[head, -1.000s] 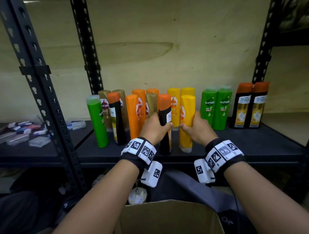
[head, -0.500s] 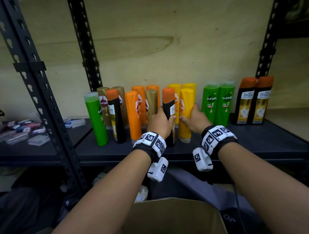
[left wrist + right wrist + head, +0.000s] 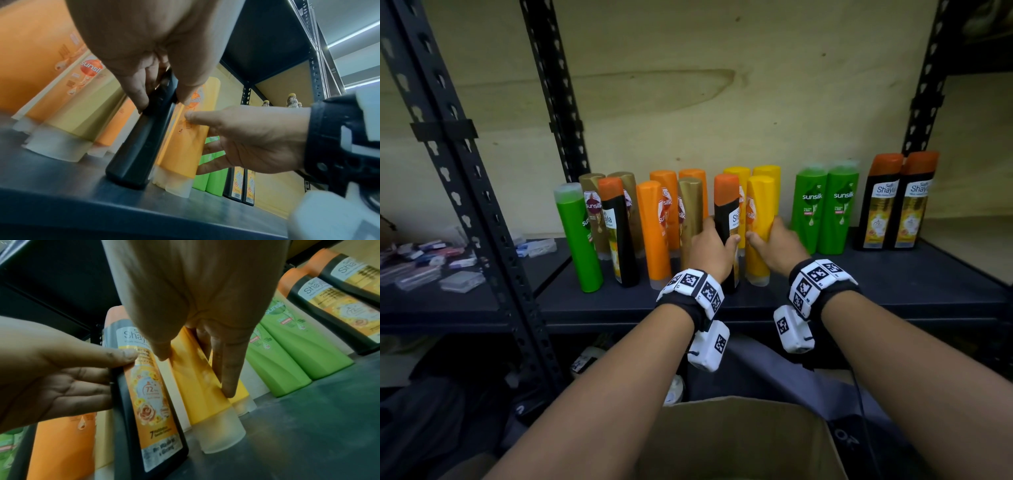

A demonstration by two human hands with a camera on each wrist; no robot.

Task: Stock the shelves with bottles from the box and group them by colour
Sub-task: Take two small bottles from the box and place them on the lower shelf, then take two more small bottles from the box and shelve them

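Note:
My left hand (image 3: pixel 717 240) grips a black bottle with an orange cap (image 3: pixel 726 212) around its middle. The bottle stands on the dark shelf (image 3: pixel 893 284) in front of the orange and yellow rows. In the left wrist view my fingers (image 3: pixel 133 97) and thumb pinch its black body (image 3: pixel 139 146). Right beside it, my right hand (image 3: pixel 765 233) holds a yellow bottle (image 3: pixel 758 205). The right wrist view shows my fingers (image 3: pixel 226 369) along the yellow bottle (image 3: pixel 197 394), next to the black bottle's label (image 3: pixel 148 402).
Along the shelf from the left stand a green bottle (image 3: pixel 578 240), gold bottles, another black bottle (image 3: pixel 619 233), orange bottles (image 3: pixel 654 233), two green bottles (image 3: pixel 825 209) and two black ones (image 3: pixel 897 202). A cardboard box (image 3: pixel 739 438) sits below my arms. A perforated post (image 3: pixel 465 192) rises at left.
Both hands have moved further in over the shelf, carrying the black bottle and the yellow bottle back towards the row. Each hand keeps its hold.

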